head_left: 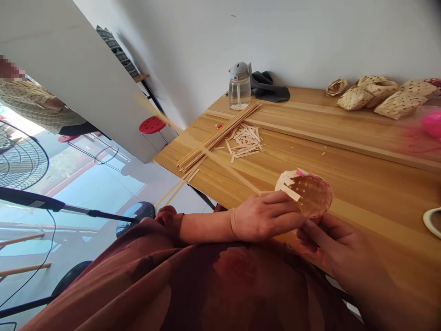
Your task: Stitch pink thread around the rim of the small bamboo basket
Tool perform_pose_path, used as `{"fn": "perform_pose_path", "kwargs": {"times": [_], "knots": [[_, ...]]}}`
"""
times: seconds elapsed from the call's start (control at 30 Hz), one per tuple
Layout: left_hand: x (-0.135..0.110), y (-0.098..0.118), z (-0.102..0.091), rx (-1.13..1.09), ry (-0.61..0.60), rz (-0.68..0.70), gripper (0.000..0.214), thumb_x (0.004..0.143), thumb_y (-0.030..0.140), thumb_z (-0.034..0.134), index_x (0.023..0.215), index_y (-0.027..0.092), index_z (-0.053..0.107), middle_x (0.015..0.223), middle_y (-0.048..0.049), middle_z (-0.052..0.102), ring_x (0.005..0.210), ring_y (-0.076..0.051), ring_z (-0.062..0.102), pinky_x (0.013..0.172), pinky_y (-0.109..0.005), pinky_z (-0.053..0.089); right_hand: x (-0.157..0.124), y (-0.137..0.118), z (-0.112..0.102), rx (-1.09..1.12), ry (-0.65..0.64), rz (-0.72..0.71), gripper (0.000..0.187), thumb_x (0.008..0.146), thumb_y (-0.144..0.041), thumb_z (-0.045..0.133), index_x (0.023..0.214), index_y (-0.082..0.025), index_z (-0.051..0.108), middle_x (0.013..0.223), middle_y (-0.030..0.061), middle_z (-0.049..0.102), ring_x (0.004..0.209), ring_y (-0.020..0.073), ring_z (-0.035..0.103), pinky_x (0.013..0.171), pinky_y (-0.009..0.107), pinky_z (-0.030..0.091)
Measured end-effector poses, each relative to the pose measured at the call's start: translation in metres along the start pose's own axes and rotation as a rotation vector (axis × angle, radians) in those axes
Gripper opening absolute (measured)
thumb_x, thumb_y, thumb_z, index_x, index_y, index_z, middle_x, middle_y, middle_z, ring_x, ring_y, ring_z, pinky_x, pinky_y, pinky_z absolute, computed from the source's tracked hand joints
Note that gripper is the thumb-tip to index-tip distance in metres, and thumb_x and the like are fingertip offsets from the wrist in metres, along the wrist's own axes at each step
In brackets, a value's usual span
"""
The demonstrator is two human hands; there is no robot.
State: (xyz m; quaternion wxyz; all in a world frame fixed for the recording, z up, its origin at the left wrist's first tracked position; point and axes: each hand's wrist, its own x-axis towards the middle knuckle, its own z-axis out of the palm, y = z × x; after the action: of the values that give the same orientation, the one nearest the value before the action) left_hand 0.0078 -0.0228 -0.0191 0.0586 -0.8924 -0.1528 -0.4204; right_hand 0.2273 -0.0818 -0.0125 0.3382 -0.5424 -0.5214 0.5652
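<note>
A small woven basket [319,195] of pale flat strips, with pink thread at its rim, is held tilted over the front of the table, its hollow facing me. My left hand [267,216] is closed at the basket's near-left side, fingers bent towards my right hand. From beside its knuckles a long thin strip [231,169] stretches up to the left, blurred at its far end. With thumb and fingers pinched, my right hand [327,236] grips the basket's lower edge. Pink thread [312,250] dangles below; the exact pinch point is hidden.
On the wooden table [275,177] lie a bundle of long strips [220,135] and a pile of short offcuts [246,141]. A water bottle [240,87], dark cloth [268,87] and several woven pieces [379,96] stand behind. A tape roll [429,223] lies right; a fan [22,156] stands left.
</note>
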Motion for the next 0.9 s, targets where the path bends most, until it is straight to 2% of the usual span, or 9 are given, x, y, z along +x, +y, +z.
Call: {"fn": "perform_pose_path", "kwargs": {"times": [0.07,0.17,0.23,0.33,0.43,0.5,0.57,0.77,0.9], "knots": [[0.0,-0.001,-0.002,0.023,-0.073,-0.006,0.02,0.108,0.022,0.052,0.106,0.012,0.07,0.102,-0.0065,0.076,0.093,-0.016,0.062,0.079,-0.027,0.055,-0.003,-0.007,-0.008,-0.318,0.075,-0.195,0.037,0.09,-0.061,0.073,0.092,-0.024,0.077,0.082,0.0044,0.075,0.069,0.019,0.066,0.064,0.03,0.05],[0.0,-0.002,-0.005,0.092,-0.179,0.012,0.026,0.11,0.023,0.048,0.1,0.015,0.07,0.096,-0.0057,0.074,0.089,-0.016,0.062,0.071,-0.027,0.052,-0.012,-0.023,-0.02,-0.806,0.367,-0.645,0.025,0.096,-0.046,0.071,0.108,-0.026,0.079,0.099,0.005,0.08,0.083,0.0233,0.073,0.078,0.035,0.051],[0.002,0.0,-0.006,0.136,-0.2,0.069,0.024,0.108,0.022,0.051,0.094,0.017,0.069,0.092,-0.0049,0.073,0.087,-0.016,0.062,0.062,-0.027,0.048,-0.011,-0.031,-0.023,-1.036,0.444,-0.782,0.025,0.102,-0.041,0.061,0.105,-0.024,0.079,0.09,0.0059,0.08,0.073,0.0229,0.072,0.068,0.034,0.047],[0.008,0.005,-0.003,0.157,-0.184,0.2,0.021,0.105,0.018,0.055,0.087,0.017,0.064,0.085,-0.004,0.07,0.084,-0.015,0.063,0.06,-0.026,0.046,0.003,-0.032,-0.018,-1.267,0.301,-0.616,0.041,0.104,-0.039,0.046,0.082,-0.021,0.075,0.055,0.0055,0.065,0.042,0.0212,0.054,0.047,0.033,0.024],[0.014,0.008,0.001,0.114,-0.168,0.311,0.026,0.104,0.018,0.057,0.078,0.018,0.06,0.073,-0.0018,0.063,0.076,-0.015,0.062,0.062,-0.028,0.049,0.02,-0.026,-0.009,-1.288,0.158,-0.376,0.033,0.097,-0.034,0.047,0.075,-0.022,0.068,0.046,0.005,0.055,0.036,0.0192,0.044,0.046,0.032,0.016],[0.015,0.008,0.003,0.094,-0.18,0.342,0.028,0.104,0.02,0.057,0.075,0.019,0.059,0.071,-0.0017,0.062,0.073,-0.015,0.061,0.061,-0.028,0.049,0.024,-0.022,-0.005,-1.226,0.126,-0.327,0.029,0.094,-0.033,0.046,0.077,-0.023,0.067,0.049,0.006,0.057,0.038,0.0181,0.044,0.047,0.031,0.016],[0.013,0.009,0.006,0.092,-0.207,0.347,0.031,0.105,0.021,0.056,0.075,0.019,0.06,0.071,-0.0025,0.062,0.072,-0.015,0.06,0.061,-0.028,0.048,0.022,-0.02,-0.001,-1.149,0.18,-0.366,0.03,0.094,-0.036,0.045,0.081,-0.023,0.07,0.053,0.007,0.061,0.04,0.019,0.048,0.048,0.031,0.019],[0.01,0.012,0.005,0.059,-0.252,0.298,0.03,0.107,0.017,0.05,0.082,0.018,0.067,0.079,-0.0039,0.067,0.079,-0.016,0.062,0.069,-0.029,0.051,0.007,-0.02,0.0,-0.903,0.406,-0.553,0.034,0.094,-0.032,0.052,0.112,-0.024,0.08,0.091,0.0101,0.081,0.068,0.0249,0.073,0.062,0.033,0.046],[0.011,0.008,-0.006,0.038,-0.327,0.158,0.031,0.109,0.019,0.046,0.091,0.018,0.071,0.09,-0.006,0.073,0.088,-0.016,0.066,0.071,-0.028,0.051,-0.002,-0.029,-0.006,-0.807,0.413,-0.528,0.024,0.097,-0.039,0.063,0.101,-0.025,0.082,0.083,0.0057,0.08,0.063,0.0192,0.069,0.06,0.031,0.046]]}}
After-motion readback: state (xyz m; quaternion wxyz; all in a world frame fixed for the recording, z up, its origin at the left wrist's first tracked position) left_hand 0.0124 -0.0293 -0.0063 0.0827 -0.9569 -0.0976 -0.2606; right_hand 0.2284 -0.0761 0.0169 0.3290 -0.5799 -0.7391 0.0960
